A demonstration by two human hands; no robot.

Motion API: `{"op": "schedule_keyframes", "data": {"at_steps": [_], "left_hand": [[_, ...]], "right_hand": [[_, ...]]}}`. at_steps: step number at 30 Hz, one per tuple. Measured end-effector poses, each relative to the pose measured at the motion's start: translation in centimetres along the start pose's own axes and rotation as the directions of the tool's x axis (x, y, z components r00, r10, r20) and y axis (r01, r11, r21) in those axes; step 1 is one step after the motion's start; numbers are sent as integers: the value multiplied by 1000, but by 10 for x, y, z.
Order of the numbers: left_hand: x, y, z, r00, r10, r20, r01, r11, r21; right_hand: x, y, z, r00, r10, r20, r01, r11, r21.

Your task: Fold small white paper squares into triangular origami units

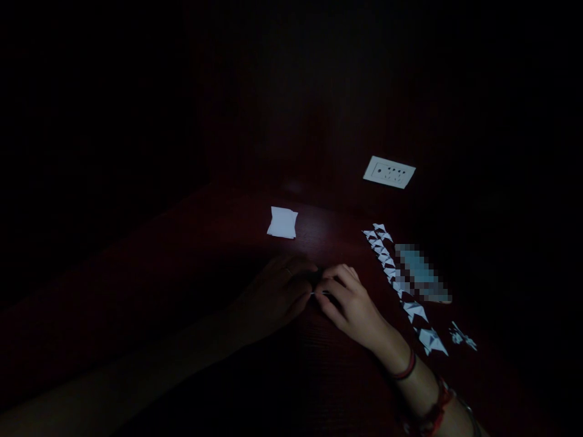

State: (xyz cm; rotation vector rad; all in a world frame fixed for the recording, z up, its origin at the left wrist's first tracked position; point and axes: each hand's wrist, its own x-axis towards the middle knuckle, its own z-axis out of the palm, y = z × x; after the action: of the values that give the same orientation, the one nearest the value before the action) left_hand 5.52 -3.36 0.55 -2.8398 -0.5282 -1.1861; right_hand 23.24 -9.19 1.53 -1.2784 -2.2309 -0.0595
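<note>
My left hand [283,292] and my right hand [350,301] meet low over the dark red tabletop, their fingers closed in a pinch. Only a thin white edge of a piece of paper [313,294] shows between the fingertips; the rest of it is hidden. The left hand is in deep shadow, with a ring on one finger. Beyond the hands lies a small stack of white paper squares [283,223]. Right of my right hand runs a slanting row of folded white paper pieces [388,263], pointed in shape.
A blurred-out flat bluish object [422,273] lies beside the folded row. Nearer me is a little heap of white scraps [463,337]. A white socket plate [390,172] sits on the wall behind. The surroundings are very dark.
</note>
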Motion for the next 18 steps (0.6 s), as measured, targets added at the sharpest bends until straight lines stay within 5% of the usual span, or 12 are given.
{"op": "schedule_keyframes", "data": {"at_steps": [18], "left_hand": [[0,-16,-6,998,-28,51,32,995,-92]], "right_hand": [[-3,11,-7,999,22,-32,-22,1000,-17]]}}
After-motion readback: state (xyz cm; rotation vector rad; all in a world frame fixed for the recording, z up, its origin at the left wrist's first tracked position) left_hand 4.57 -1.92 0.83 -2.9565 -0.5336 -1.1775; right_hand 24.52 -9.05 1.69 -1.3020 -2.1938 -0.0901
